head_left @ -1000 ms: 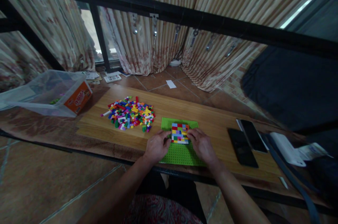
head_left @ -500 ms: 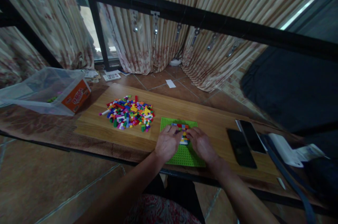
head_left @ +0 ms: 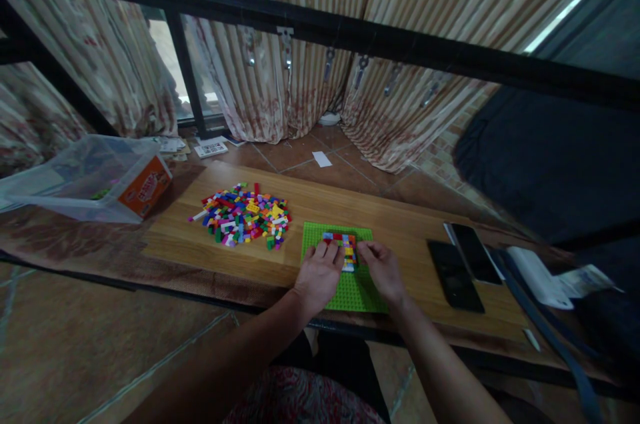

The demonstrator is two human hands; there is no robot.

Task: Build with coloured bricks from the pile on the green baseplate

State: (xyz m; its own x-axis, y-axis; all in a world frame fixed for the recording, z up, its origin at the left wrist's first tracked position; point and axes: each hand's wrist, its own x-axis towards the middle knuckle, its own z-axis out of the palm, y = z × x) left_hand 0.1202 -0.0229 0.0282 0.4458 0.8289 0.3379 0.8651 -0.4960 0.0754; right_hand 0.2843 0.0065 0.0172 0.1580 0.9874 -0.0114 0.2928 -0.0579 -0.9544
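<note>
A green baseplate [head_left: 359,296] lies on the wooden board near its front edge. On it stands a small block of multicoloured bricks [head_left: 346,247]. My left hand [head_left: 321,274] lies flat over the left half of that block, fingers stretched out and pressing on it. My right hand [head_left: 383,265] rests on the plate just to the right, its fingers curled against the block's right side. A heap of loose coloured bricks [head_left: 243,214] lies on the board to the left of the plate.
A clear plastic tub with an orange label [head_left: 100,177] sits at the far left. Two dark phones [head_left: 463,261] lie at the right, with white papers [head_left: 550,277] beyond. Curtains and a black rail stand behind the table.
My left hand has moved from the block's left side onto its top. My right hand has stayed at the right side. The view has shifted slightly.
</note>
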